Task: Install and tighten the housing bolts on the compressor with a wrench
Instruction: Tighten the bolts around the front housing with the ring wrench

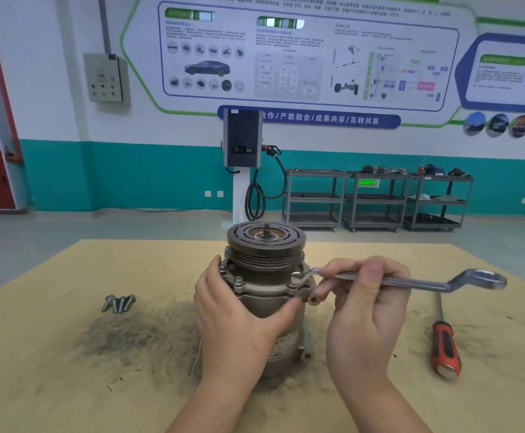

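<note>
Your left hand (239, 320) grips the compressor (267, 276) standing upright on the table (51, 354), fingers wrapped round its body; your right hand (364, 307) pinches the wrench (411, 281), ring end on a flange bolt (297, 276); spare bolts (119, 303) lie left.

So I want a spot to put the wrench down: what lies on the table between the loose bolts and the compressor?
In the head view, nothing solid: between the loose bolts and the compressor lies only table dusted with dark grit.
</note>
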`<state>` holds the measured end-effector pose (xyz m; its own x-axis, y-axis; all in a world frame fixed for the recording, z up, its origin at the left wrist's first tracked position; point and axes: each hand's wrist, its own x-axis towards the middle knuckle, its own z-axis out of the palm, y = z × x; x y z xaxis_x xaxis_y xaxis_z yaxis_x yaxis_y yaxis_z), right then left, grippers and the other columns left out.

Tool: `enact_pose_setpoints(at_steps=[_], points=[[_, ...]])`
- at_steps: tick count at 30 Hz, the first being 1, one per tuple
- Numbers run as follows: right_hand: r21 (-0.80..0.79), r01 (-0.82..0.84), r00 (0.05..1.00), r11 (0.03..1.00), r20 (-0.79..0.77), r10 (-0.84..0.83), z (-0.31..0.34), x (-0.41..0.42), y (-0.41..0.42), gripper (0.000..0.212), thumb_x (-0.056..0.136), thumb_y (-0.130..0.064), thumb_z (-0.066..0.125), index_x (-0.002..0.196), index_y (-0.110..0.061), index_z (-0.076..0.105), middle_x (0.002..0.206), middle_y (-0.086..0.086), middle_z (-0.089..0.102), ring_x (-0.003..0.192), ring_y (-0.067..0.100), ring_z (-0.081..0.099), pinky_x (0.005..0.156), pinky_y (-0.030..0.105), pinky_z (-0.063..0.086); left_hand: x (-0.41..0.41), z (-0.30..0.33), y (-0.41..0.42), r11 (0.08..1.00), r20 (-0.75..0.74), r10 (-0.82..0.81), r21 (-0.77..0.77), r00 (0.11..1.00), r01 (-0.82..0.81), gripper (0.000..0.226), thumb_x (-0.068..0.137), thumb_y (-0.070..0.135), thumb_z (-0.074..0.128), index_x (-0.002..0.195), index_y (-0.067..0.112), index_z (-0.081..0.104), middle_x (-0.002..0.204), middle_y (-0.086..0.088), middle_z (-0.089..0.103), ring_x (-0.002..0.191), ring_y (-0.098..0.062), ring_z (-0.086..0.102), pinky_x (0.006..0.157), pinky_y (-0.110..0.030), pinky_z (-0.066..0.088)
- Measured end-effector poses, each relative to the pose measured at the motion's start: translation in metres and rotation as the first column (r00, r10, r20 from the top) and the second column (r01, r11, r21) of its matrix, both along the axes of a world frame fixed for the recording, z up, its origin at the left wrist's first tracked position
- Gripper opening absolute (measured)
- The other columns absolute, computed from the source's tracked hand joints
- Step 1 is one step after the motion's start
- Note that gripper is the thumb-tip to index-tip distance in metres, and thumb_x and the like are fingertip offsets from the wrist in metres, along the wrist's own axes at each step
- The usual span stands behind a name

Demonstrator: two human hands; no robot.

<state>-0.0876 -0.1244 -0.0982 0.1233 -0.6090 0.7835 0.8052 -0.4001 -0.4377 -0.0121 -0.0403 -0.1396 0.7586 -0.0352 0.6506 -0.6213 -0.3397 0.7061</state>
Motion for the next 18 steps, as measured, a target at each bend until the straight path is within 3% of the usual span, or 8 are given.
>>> enact_pose_setpoints(at_steps=[7, 11, 14, 16, 18], points=[[0.266, -0.188, 0.978, 0.945, -0.036, 0.205, 0.0, 0.002, -0.008, 0.02, 0.103, -0.015, 0.033, 0.088, -0.016, 0.046, 0.068, 0.011, 0.063, 0.05, 0.022, 0.052, 0.052, 0.025, 0.047, 0.002, -0.002, 0.001, 1.0, -0.014, -0.009, 0.01, 1.0, 0.009, 0.123, 0.051, 0.071, 0.07, 0.149, 0.015, 0.021, 0.139, 0.005, 0.028, 0.131, -0.013, 0.024, 0.106, -0.031, 0.023], [0.475, -0.382, 0.898, 0.792, -0.01, 0.439, 0.005, 0.004, -0.021, 0.024, 0.102, -0.005, 0.03, 0.084, -0.011, 0.044, 0.061, 0.013, 0.058, 0.043, 0.021, 0.048, 0.043, 0.026, 0.042, 0.002, -0.003, 0.003, 1.0, -0.022, -0.029, 0.007, 0.999, 0.03, 0.125, 0.049, 0.077, 0.068, 0.15, 0.024, 0.017, 0.133, 0.016, 0.023, 0.13, -0.009, 0.022, 0.106, -0.032, 0.023], [0.545, -0.442, 0.838, 0.713, -0.035, 0.545, 0.007, 0.005, -0.03, 0.023, 0.101, -0.006, 0.03, 0.082, -0.011, 0.041, 0.058, 0.011, 0.054, 0.039, 0.02, 0.045, 0.039, 0.025, 0.038, 0.003, -0.004, 0.002, 1.0, -0.029, -0.021, 0.021, 0.999, 0.022, 0.121, 0.047, 0.084, 0.058, 0.147, 0.032, 0.015, 0.13, 0.02, 0.021, 0.129, -0.008, 0.021, 0.106, -0.034, 0.024], [0.526, -0.42, 0.856, 0.74, -0.042, 0.515, 0.004, 0.006, -0.029, 0.023, 0.101, -0.006, 0.03, 0.082, -0.011, 0.041, 0.058, 0.01, 0.055, 0.04, 0.02, 0.046, 0.039, 0.025, 0.039, 0.004, -0.004, 0.003, 1.0, -0.022, -0.016, 0.024, 1.0, 0.016, 0.122, 0.046, 0.087, 0.058, 0.146, 0.033, 0.014, 0.128, 0.02, 0.021, 0.129, -0.007, 0.021, 0.107, -0.033, 0.022], [0.418, -0.342, 0.92, 0.842, -0.035, 0.391, -0.002, 0.006, -0.021, 0.022, 0.101, -0.011, 0.033, 0.084, -0.014, 0.045, 0.061, 0.011, 0.058, 0.043, 0.022, 0.049, 0.044, 0.026, 0.043, 0.002, -0.003, 0.002, 1.0, -0.015, -0.014, 0.022, 1.0, 0.014, 0.125, 0.047, 0.087, 0.061, 0.148, 0.029, 0.015, 0.131, 0.018, 0.02, 0.129, -0.008, 0.022, 0.106, -0.031, 0.021]])
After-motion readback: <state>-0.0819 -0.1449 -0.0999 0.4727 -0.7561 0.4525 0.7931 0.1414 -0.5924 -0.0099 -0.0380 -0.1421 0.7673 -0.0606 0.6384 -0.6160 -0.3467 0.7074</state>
